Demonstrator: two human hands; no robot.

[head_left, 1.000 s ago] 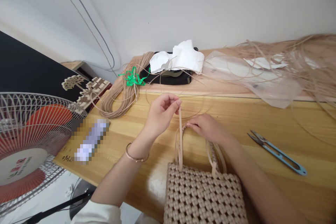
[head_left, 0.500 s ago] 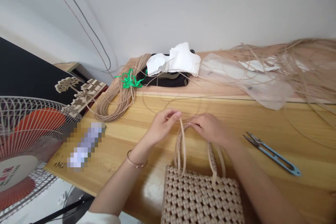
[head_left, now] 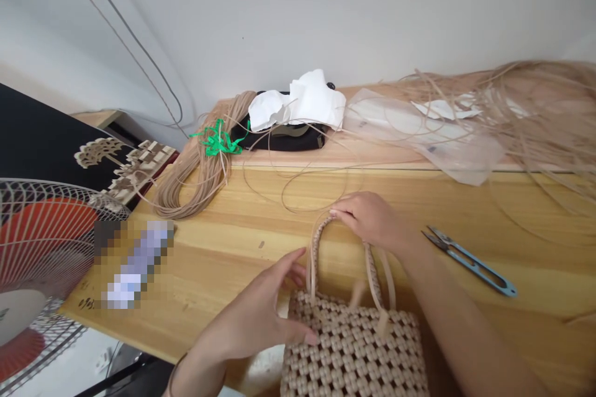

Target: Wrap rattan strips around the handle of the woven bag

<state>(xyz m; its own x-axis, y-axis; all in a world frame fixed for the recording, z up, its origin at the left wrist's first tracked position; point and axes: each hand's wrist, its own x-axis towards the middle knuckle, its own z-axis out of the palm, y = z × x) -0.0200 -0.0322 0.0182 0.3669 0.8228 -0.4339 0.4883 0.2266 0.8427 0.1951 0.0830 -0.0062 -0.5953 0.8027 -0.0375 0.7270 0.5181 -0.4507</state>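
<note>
A beige woven bag (head_left: 354,353) with an open lattice pattern stands at the bottom centre of the head view. Its arched handle (head_left: 317,242) is partly wrapped in cord, with loose flat strands running beside it. My right hand (head_left: 365,217) pinches the top of the handle between thumb and fingers. At the bag's left upper corner, my left hand (head_left: 265,304) is open, thumb and fingers apart; the thumb lies over the front of the weave. A short strand end (head_left: 357,293), blurred, sticks up behind the bag's top edge.
Blue thread snips (head_left: 470,260) lie on the wooden table (head_left: 223,273) to the right. A cord coil with green ties (head_left: 195,180), a black case under white paper (head_left: 298,136), plastic sheeting (head_left: 447,142) and loose strands (head_left: 535,111) line the back. A fan (head_left: 41,242) stands left.
My left hand has let go of the strand near the handle's top and moved down to the bag's left corner, opening. My right hand keeps its grip. The view has shifted slightly.
</note>
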